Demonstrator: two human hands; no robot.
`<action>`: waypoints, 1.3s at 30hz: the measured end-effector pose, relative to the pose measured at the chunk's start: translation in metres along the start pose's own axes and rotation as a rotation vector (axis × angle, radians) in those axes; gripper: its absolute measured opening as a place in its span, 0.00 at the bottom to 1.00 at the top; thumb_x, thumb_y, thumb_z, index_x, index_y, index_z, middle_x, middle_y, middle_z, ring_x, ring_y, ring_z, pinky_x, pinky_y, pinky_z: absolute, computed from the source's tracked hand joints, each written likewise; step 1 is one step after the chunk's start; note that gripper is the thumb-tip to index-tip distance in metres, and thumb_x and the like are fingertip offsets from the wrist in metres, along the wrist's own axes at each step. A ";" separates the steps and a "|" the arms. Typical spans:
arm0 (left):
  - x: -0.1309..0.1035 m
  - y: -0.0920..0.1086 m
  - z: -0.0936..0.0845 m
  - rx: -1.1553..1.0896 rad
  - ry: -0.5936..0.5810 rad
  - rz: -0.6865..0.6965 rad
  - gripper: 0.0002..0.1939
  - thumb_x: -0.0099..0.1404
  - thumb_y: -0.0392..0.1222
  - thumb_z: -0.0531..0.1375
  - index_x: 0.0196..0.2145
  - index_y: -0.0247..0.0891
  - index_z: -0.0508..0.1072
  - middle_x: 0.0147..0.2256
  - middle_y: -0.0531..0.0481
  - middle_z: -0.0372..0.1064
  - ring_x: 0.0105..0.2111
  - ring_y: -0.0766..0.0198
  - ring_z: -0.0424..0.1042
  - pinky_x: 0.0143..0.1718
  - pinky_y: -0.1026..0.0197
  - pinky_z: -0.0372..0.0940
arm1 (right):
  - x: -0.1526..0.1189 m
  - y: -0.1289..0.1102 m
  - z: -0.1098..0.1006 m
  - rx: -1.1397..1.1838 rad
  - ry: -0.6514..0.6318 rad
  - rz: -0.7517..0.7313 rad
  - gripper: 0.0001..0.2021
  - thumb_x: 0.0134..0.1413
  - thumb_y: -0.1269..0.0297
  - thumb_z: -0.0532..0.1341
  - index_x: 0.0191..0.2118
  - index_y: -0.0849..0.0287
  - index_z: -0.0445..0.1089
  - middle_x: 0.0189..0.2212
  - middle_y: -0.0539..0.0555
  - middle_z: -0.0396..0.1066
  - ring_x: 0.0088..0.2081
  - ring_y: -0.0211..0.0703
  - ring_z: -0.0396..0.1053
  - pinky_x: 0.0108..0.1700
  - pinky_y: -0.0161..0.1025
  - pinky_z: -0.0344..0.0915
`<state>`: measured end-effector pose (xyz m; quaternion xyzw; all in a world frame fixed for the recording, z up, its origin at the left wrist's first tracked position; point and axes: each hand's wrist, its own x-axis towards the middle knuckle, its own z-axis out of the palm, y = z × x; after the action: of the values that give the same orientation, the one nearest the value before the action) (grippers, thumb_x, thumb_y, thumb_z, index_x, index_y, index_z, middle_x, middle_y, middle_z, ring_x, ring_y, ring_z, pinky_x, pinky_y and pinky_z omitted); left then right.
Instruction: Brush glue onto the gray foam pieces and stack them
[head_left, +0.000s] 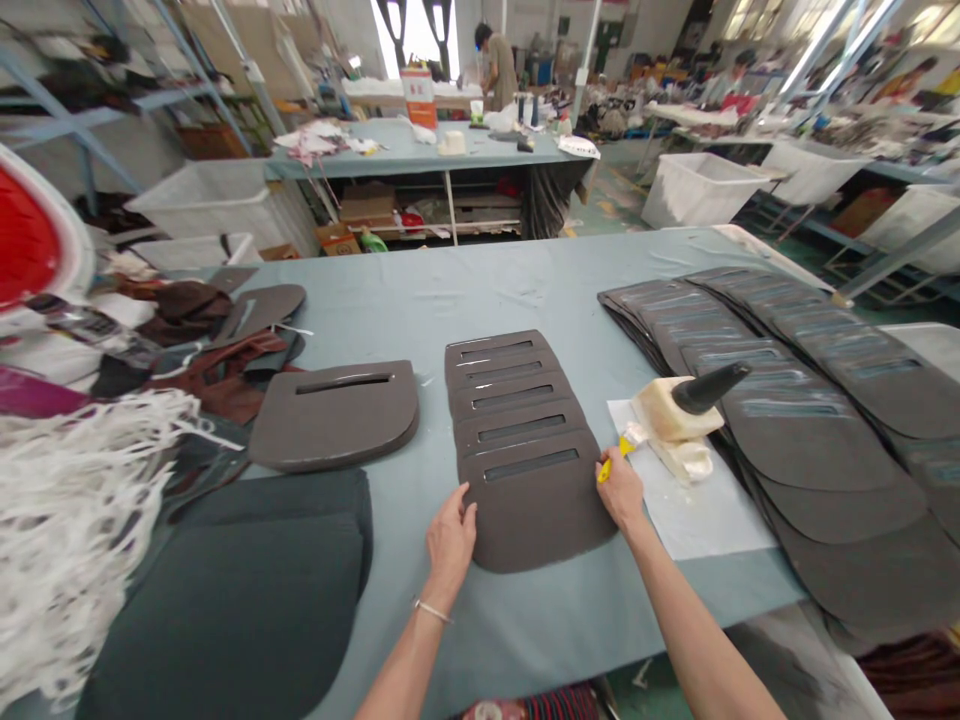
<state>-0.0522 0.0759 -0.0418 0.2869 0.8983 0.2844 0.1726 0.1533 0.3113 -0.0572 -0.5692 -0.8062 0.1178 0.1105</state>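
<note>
In front of me, several dark brown slotted panels (536, 510) overlap in a stepped row, rounded ends towards me. My left hand (450, 540) has its fingers curled at the left edge of the nearest panel, thumb close to the edge. My right hand (622, 492) is closed around a yellow-handled brush (616, 458) and rests against that panel's right edge. The brush's pale bristles point towards a cream, glue-smeared container (675, 415) with a black cone-shaped top (711, 388). It stands on a white sheet (694, 525).
Fanned slotted panels (817, 430) cover the right of the table (420, 630). Left are a stack of brown slotted panels (337, 430), dark green-grey pieces (247, 590) and a heap of white strips (75, 540). Behind are another table (360, 150), bins (701, 190) and a person (501, 70).
</note>
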 end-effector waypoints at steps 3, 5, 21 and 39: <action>0.000 0.000 0.000 0.012 -0.009 -0.024 0.20 0.63 0.42 0.55 0.53 0.44 0.66 0.30 0.52 0.70 0.30 0.67 0.68 0.34 0.64 0.58 | 0.000 0.000 0.001 -0.013 0.009 -0.007 0.04 0.57 0.67 0.57 0.39 0.59 0.62 0.27 0.48 0.62 0.25 0.33 0.54 0.28 0.33 0.42; 0.000 0.001 0.000 0.021 -0.020 -0.037 0.20 0.63 0.42 0.55 0.54 0.44 0.66 0.30 0.52 0.70 0.30 0.67 0.68 0.33 0.64 0.57 | -0.001 0.000 0.001 -0.018 0.011 -0.015 0.04 0.57 0.68 0.57 0.39 0.59 0.63 0.28 0.49 0.63 0.26 0.33 0.55 0.28 0.33 0.42; 0.001 0.000 0.005 0.032 -0.022 0.023 0.21 0.64 0.42 0.52 0.54 0.41 0.65 0.33 0.49 0.70 0.32 0.64 0.68 0.35 0.61 0.61 | -0.005 -0.006 -0.008 -0.083 -0.016 -0.034 0.05 0.58 0.69 0.56 0.40 0.60 0.63 0.31 0.51 0.64 0.29 0.35 0.59 0.29 0.33 0.46; -0.077 -0.132 -0.128 0.027 0.261 -0.138 0.12 0.61 0.49 0.54 0.34 0.38 0.69 0.33 0.48 0.69 0.34 0.61 0.69 0.40 0.59 0.64 | -0.082 -0.072 0.003 0.254 0.133 -0.377 0.11 0.56 0.58 0.54 0.41 0.58 0.65 0.34 0.59 0.67 0.37 0.49 0.63 0.38 0.41 0.60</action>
<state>-0.1083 -0.1133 -0.0113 0.1876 0.9345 0.2945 0.0696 0.1149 0.2104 -0.0411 -0.3968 -0.8678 0.1576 0.2542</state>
